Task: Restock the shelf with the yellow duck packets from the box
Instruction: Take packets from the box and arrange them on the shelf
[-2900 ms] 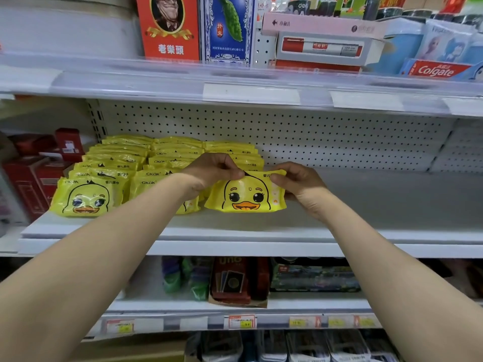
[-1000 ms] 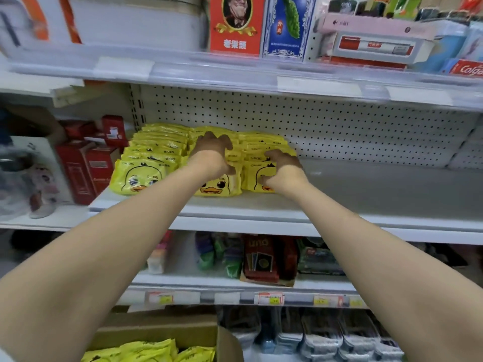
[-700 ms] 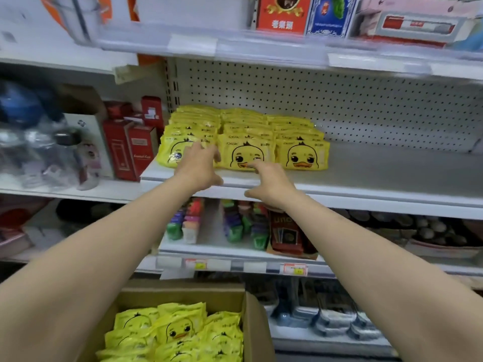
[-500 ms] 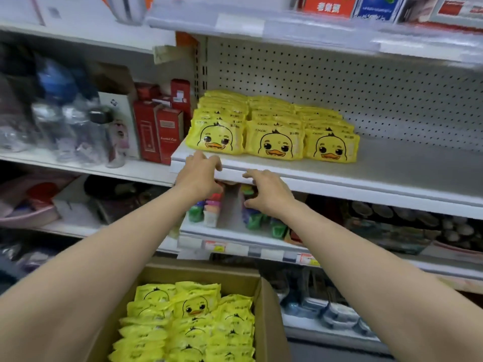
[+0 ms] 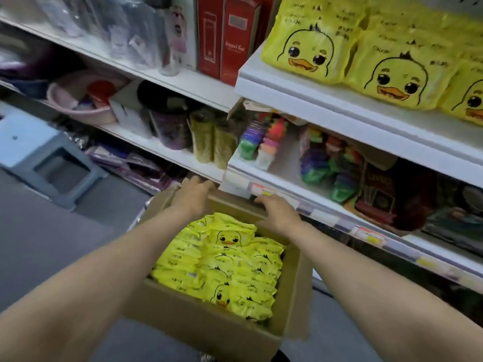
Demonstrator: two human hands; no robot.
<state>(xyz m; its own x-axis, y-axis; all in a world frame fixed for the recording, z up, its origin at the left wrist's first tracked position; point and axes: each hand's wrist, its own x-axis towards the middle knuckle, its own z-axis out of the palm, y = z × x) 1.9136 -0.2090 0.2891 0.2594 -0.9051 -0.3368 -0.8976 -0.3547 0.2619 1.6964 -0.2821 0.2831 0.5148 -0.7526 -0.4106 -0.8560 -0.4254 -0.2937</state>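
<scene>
Our left hand [image 5: 193,198] and right hand [image 5: 278,214], relaxed and empty, hover over the far end of one cardboard box [image 5: 198,325]; its many yellow duck packets [image 5: 227,262] lie just nearer.

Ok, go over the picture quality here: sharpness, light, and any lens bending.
Head view: duck packets on the shelf fairly sharp, wrapped bottles top left smeared; head view: packets in the box glow, nearly washed out, while the goods at lower right sit in gloom; head view: wide lens slants and bows the shelf edges, price labels unreadable.
</scene>
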